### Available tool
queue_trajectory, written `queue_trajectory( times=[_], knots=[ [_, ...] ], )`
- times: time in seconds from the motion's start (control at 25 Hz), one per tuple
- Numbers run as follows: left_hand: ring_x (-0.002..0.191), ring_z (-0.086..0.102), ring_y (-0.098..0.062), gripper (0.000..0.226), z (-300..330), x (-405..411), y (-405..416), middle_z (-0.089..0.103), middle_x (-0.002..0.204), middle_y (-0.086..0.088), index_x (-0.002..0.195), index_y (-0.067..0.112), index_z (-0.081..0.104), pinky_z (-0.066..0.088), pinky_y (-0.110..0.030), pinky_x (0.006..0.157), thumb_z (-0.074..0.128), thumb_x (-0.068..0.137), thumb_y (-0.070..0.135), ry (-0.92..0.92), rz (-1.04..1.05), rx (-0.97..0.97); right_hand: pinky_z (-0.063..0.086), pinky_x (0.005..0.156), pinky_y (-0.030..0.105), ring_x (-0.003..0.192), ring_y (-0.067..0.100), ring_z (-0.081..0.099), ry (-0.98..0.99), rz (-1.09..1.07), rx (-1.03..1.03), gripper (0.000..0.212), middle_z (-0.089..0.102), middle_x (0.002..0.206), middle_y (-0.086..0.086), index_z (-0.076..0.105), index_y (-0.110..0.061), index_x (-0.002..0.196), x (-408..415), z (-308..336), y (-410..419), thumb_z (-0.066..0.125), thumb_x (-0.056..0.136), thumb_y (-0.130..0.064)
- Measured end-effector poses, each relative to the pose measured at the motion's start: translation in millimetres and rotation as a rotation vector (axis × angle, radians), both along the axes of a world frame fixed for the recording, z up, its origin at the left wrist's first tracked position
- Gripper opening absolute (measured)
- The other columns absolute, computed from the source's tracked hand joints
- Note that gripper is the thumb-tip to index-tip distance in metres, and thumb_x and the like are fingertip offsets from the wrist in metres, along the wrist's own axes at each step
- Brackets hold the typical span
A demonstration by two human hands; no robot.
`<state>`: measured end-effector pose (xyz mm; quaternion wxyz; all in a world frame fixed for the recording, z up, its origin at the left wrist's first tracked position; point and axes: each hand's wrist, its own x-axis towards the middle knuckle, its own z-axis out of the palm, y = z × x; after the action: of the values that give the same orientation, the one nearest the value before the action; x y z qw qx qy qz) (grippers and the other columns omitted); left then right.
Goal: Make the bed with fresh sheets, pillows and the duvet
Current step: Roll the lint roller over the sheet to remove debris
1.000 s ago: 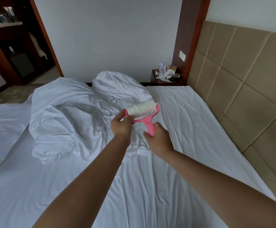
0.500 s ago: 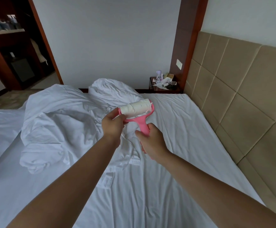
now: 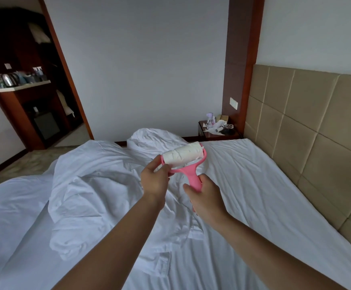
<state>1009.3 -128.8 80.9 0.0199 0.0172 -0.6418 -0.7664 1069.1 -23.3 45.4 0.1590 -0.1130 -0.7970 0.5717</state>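
A: Both hands raised above the bed, sharing one pink lint roller [image 3: 184,164].

B: Right hand [image 3: 207,200]?

A: Wrapped round the pink handle, fingers curled tight, thumb pressed along the handle's left side.

B: Left hand [image 3: 154,181]?

A: Pinching at the left end of the roller's white, crinkled paper drum, thumb and fingertips closed narrow on the edge. Whether on the paper or on the pink frame: cannot tell.

B: Roller's attitude?

A: Handle pointing down toward the body, drum crosswise, right end tilted up a little. Held in the air, clear of the bedding.

B: Bedding?

A: White fitted sheet [image 3: 254,195] spread flat over the mattress, lightly creased, running right up against the tan padded headboard [image 3: 308,130]. White duvet [image 3: 91,191] heaped in a rumpled pile on the left half, directly under and beyond the left forearm. Another bunched white mound [image 3: 153,139] at the far edge, just behind the roller; pillow or more duvet, cannot tell.

B: Beyond the bed?

A: Dark wooden nightstand [image 3: 218,130] in the far corner beside the headboard, cluttered with a clear bottle and papers. Far left, a dark wood alcove with a kettle [image 3: 9,79] on a shelf.
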Motion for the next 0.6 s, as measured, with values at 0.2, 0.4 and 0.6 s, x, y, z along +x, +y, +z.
queue_trajectory(
  times=[0.2,0.4,0.6],
  knots=[
    [0.062,0.057,-0.010,0.036,17.3,-23.1,-63.5,0.065,0.099,-0.012,0.121,0.004,0.063,0.043,-0.011,0.048,0.056,0.086,-0.003,0.053,-0.109,0.000,0.042,0.060,0.033,0.058,0.020,0.047,0.034,-0.099,0.012,0.020,0.048,0.065,0.001,0.045,-0.018,0.073,-13.2,18.3,-67.4,0.060,0.086,-0.021],
    [0.058,0.058,-0.008,0.035,36.9,-45.3,-114.4,0.063,0.099,-0.006,0.121,0.003,0.063,0.044,-0.011,0.050,0.056,0.086,-0.003,0.091,-0.164,-0.002,0.045,0.061,0.036,0.060,0.023,0.050,0.081,-0.173,0.030,0.015,0.053,0.067,0.004,0.049,-0.015,0.078,-29.1,38.2,-122.7,0.059,0.086,-0.021],
    [0.057,0.057,-0.006,0.035,47.8,-46.9,-134.7,0.061,0.099,-0.002,0.120,0.003,0.063,0.044,-0.009,0.052,0.054,0.086,-0.002,0.103,-0.195,0.007,0.048,0.062,0.040,0.060,0.023,0.049,0.084,-0.214,0.052,0.019,0.051,0.065,0.002,0.046,-0.016,0.075,-29.7,50.2,-144.1,0.060,0.086,-0.021]
  ],
)
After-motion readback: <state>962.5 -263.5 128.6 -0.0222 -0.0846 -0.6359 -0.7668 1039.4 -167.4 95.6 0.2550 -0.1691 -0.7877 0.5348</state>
